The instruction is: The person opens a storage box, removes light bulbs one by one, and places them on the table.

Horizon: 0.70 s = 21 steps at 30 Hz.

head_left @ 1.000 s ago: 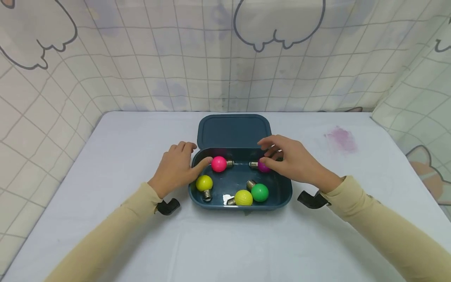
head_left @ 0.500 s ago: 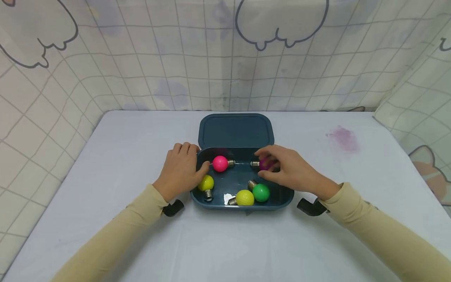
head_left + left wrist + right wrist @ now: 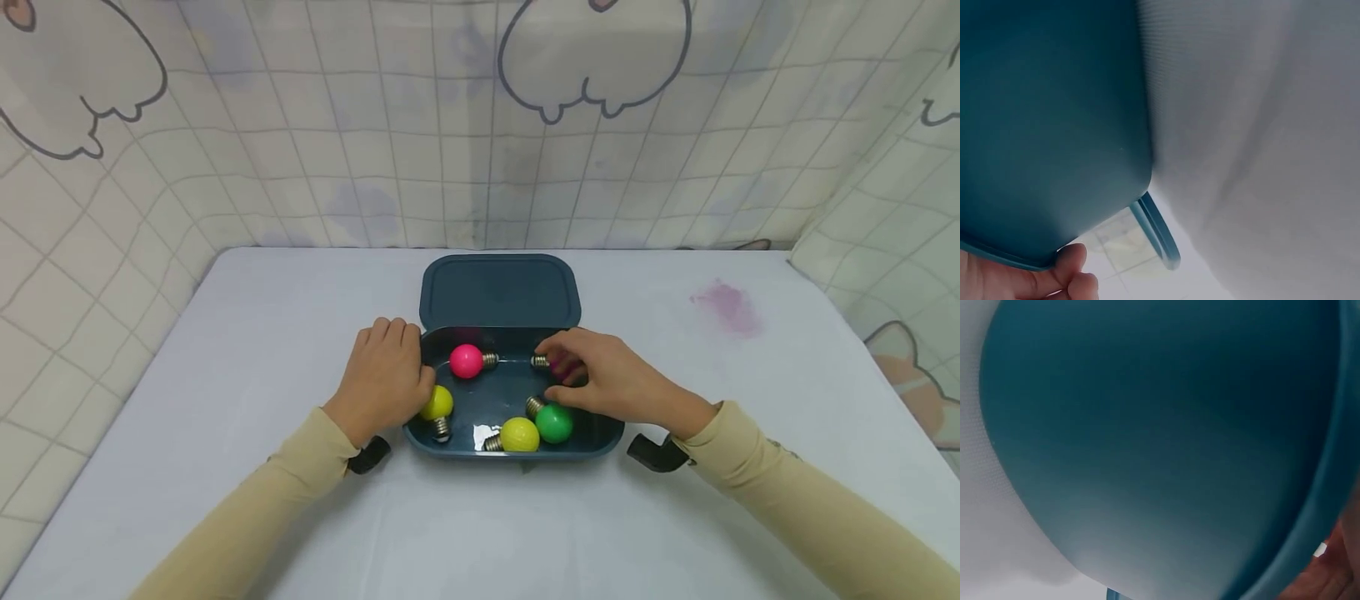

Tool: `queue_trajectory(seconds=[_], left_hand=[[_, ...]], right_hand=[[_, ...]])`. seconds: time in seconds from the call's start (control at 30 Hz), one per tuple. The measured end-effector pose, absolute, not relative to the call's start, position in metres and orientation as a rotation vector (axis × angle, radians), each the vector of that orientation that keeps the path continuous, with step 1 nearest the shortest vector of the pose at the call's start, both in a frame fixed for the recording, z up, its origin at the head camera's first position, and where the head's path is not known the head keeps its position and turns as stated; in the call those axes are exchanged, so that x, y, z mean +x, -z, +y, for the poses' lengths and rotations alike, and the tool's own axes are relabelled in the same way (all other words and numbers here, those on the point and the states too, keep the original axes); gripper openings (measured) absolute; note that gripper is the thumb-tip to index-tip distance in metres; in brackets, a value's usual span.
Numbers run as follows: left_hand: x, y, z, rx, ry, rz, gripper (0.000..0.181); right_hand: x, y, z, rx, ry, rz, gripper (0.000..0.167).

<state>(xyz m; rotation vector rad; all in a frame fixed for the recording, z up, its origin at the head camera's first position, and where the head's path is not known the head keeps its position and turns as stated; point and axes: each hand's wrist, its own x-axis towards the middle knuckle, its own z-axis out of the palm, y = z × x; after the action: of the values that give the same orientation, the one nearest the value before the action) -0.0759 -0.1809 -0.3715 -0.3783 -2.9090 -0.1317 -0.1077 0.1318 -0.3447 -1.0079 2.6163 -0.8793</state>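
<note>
A dark blue plastic box (image 3: 500,456) stands in the middle of the table with several light bulbs in it. My left hand (image 3: 386,379) grips its left rim; in the left wrist view, curled fingers (image 3: 1072,262) lie against the outer wall (image 3: 1054,137). Inside the right end, my right hand (image 3: 611,379) holds a purple bulb (image 3: 540,361), whose metal base points left while the fingers cover much of its globe. A pink bulb (image 3: 467,361) and a yellow bulb (image 3: 438,403) lie near the left hand. Another yellow bulb (image 3: 520,435) and a green bulb (image 3: 555,423) sit along the front.
The box's flat lid (image 3: 500,292) lies just behind it. A white cloth (image 3: 480,533) with a pink stain (image 3: 727,308) at the right covers the table. Printed curtains (image 3: 337,150) close off the back and sides. The box wall (image 3: 1166,456) fills most of the right wrist view.
My left hand has moved right and taken hold of the box's left rim. The right hand's fingers have lowered and closed round the purple bulb. The head view has shifted slightly.
</note>
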Motion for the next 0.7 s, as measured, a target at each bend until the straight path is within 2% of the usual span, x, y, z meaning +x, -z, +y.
queue_trajectory(seconds=[0.23, 0.7], left_hand=[[-0.0754, 0.3709, -0.1793, -0.377, 0.105, -2.896, 0.027], [-0.0752, 0.376, -0.1806, -0.401, 0.135, -2.847, 0.022]], right_hand=[[-0.1093, 0.3429, 0.1271, -1.003, 0.824, 2.584, 0.042], [-0.11, 0.3442, 0.1239, -1.018, 0.822, 2.494, 0.043]])
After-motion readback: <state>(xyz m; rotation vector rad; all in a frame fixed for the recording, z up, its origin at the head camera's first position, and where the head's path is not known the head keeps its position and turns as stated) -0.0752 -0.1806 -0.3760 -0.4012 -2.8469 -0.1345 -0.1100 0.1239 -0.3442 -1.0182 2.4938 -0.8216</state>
